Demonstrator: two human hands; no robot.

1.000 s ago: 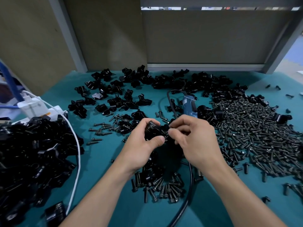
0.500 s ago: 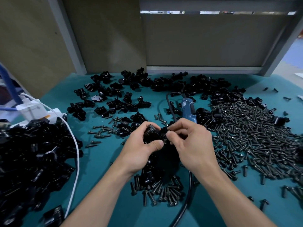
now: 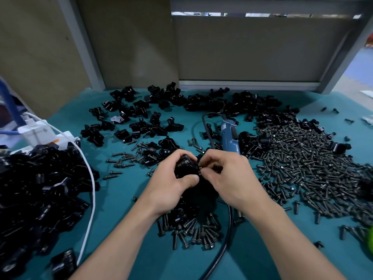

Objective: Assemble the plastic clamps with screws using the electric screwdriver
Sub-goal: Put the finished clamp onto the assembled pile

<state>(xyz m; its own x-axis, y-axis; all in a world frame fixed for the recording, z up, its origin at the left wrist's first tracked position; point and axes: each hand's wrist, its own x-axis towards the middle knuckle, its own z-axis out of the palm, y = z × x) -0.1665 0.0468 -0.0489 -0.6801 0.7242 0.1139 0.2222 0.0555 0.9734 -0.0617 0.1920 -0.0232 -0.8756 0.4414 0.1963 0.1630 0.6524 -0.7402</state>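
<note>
**Starting the screw by hand before the driver comes in**

The left hand (image 3: 171, 186) is wrapped round a clamp (image 3: 184, 166), held up off the worktop (image 3: 125, 199), I'd guess so its hole faces the other hand. The right hand (image 3: 228, 178) pinches what looks like a screw (image 3: 200, 168) right at the clamp's edge. It's too small to tell if it's seated.

The screwdriver (image 3: 229, 138) lies just behind both hands, probably an easy grab once the thread catches. The big screw pile (image 3: 302, 162) sits to the right, a smaller bunch (image 3: 191, 231) lies by the wrists, and a heap of clamps (image 3: 40, 188) is on the left.
</note>
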